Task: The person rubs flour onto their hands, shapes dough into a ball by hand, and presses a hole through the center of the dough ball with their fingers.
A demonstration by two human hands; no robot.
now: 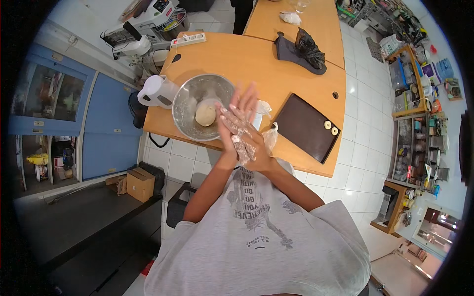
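Note:
My left hand and my right hand meet palm to palm in front of my chest, just right of a steel mixing bowl. Fingers on both are stretched out, and motion blurs their tips. White, sticky-looking dough or flour coats parts of the hands. Whatever may lie between the palms is hidden. Inside the bowl rests a pale, rounded lump of dough. On the table's right side, a dark baking tray carries small dough rings at its right edge.
A white electric kettle stands left of the bowl on the wooden table. A power strip lies at the far left edge. Crumpled plastic bags sit between bowl and tray; a black bag lies farther back.

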